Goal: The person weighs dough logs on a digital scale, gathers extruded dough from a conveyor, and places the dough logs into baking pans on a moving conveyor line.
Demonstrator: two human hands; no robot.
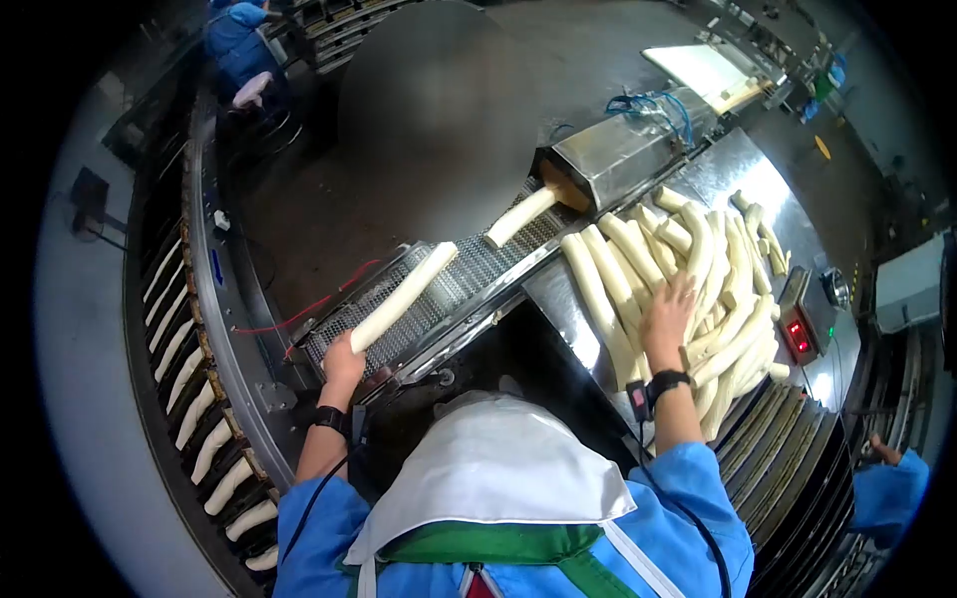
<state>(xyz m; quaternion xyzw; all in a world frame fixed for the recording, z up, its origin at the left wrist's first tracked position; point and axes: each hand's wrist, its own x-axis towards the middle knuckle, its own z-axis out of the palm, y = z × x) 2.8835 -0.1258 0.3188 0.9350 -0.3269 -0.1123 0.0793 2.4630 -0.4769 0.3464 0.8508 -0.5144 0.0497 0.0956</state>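
My left hand [344,364] is closed round the near end of a long, pale dough roll [404,295], which stretches away over a mesh conveyor [439,299]. On the right, my right hand [670,319] lies with fingers stretched out on a heap of similar dough rolls [733,279], touching the ones beneath it. These sit piled on a steel table [568,314]. Farther up the conveyor, another dough roll [523,216] lies at the mouth of a metal housing [628,149].
Along the left runs a curved line of trays [214,429] with single dough strips. A scale with a red display [797,329] stands right of the heap, near slatted trays [778,439]. Co-workers' blue sleeves show at the upper left [239,45] and lower right [887,498].
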